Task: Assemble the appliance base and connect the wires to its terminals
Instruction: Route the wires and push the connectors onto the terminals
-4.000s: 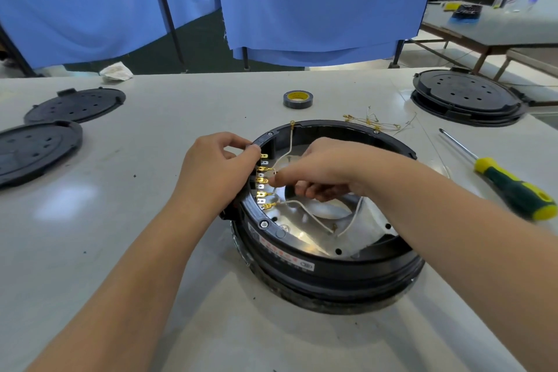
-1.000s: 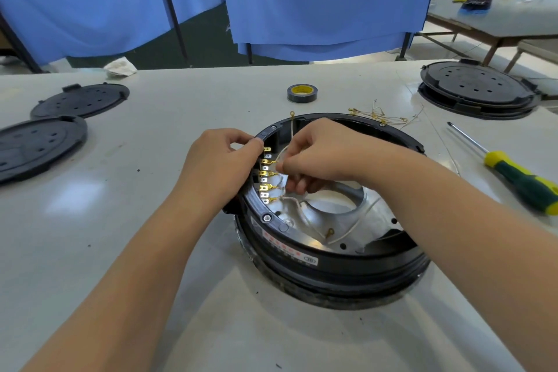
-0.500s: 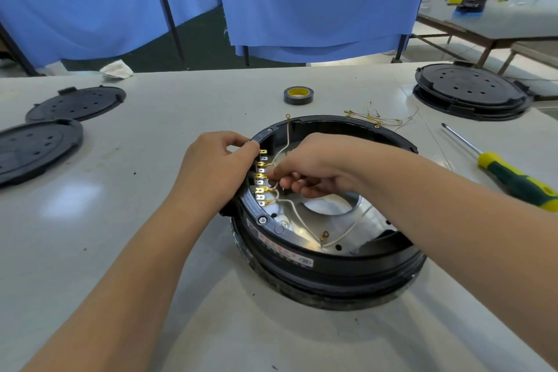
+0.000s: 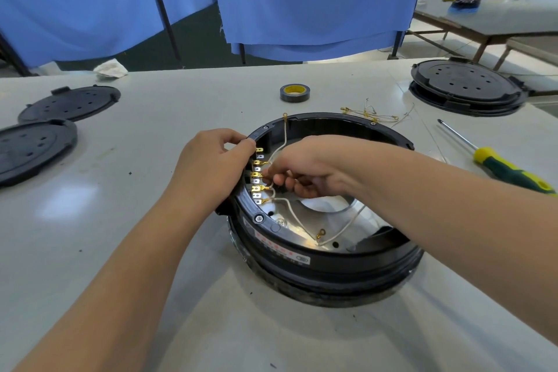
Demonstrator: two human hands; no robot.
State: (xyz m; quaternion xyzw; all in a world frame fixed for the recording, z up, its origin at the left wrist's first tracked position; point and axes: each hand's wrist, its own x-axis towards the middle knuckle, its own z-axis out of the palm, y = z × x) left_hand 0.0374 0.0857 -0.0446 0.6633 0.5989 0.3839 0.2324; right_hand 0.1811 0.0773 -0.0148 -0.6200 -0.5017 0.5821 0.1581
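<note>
A round black appliance base [image 4: 305,263] with a shiny metal floor sits on the white table in front of me. A row of brass and silver terminals [image 4: 257,178] lines its inner left wall. My left hand [image 4: 208,169] grips the base's left rim beside the terminals. My right hand [image 4: 305,169] reaches inside and pinches a white wire [image 4: 279,145] at a terminal in the middle of the row. Two more white wires [image 4: 294,217] run from the lower terminals across the metal floor, one ending in a loose brass ring lug [image 4: 320,232].
Loose spare wires [image 4: 370,113] lie behind the base. A roll of tape [image 4: 294,93] sits further back. A green and yellow screwdriver [image 4: 498,161] lies at the right. Black round covers [image 4: 33,145] are at the left, another base [image 4: 466,86] at the far right.
My right hand has moved down the terminal row from an upper terminal to a middle one, pinching the wire. My left hand has kept its grip on the rim.
</note>
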